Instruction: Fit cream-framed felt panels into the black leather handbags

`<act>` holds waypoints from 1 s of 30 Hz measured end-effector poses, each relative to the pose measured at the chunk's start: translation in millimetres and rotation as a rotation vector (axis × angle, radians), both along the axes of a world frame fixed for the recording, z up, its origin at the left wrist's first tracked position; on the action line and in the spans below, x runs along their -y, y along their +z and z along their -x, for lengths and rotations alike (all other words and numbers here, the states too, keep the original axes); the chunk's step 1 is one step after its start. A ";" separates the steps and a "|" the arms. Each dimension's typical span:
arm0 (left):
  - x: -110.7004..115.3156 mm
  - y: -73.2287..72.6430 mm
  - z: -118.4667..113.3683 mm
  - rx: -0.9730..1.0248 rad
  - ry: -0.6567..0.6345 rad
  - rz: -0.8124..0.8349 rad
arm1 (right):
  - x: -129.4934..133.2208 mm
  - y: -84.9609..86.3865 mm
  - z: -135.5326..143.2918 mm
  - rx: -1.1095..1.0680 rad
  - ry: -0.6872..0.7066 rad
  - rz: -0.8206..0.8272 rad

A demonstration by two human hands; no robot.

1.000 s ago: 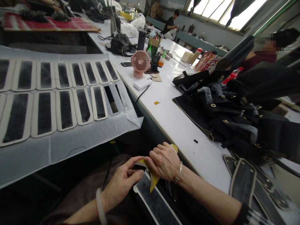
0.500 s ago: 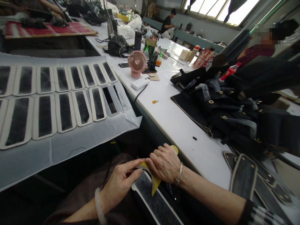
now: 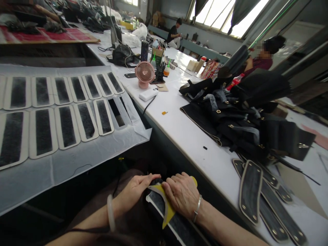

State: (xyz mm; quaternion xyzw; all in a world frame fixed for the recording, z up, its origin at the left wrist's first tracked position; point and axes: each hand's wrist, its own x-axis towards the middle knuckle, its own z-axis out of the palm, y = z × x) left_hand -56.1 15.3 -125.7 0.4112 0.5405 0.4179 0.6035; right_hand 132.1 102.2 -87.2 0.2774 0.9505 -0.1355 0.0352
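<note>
My right hand [image 3: 182,194] is closed around a yellow scraper [image 3: 169,213] with a concave, crescent-like edge. Its rounded yellow end shows past my knuckles. Beneath the scraper, in my lap, lies a long black panel [image 3: 157,201] with a whitish border. My left hand [image 3: 134,193] is closed at the far end of this black panel, its fingers pressed together and thumb alongside. The fingertips partly hide behind the panel's end, beside the scraper's upper corner. Most of the panel's near part is dark and partly covered by my right arm.
On the left, a plastic-covered table [image 3: 84,160] bears rows of white-edged black panels [image 3: 68,126]. Across the white table on the right lie black bags [image 3: 225,116] and riveted straps [image 3: 251,191]. A pink fan [image 3: 145,72] stands farther back. Other people sit beyond.
The view has shifted slightly to the right. My right hand and the scraper sit a little lower over the panel. My left fingers have straightened at the panel's end.
</note>
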 end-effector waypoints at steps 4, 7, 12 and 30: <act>-12.4 -0.9 -1.2 0.168 -0.012 0.070 | 0.9 1.8 -16.6 -0.062 -0.198 0.212; -18.0 -0.3 -2.9 0.198 -0.071 0.102 | -3.8 3.8 -29.4 -0.159 -0.388 0.446; -23.3 4.0 -2.4 0.072 -0.147 0.078 | -11.1 1.9 -27.0 -0.322 -0.446 0.793; 8.3 -42.6 -8.9 0.383 0.238 0.405 | -24.8 -8.0 -10.6 -0.348 -0.539 0.748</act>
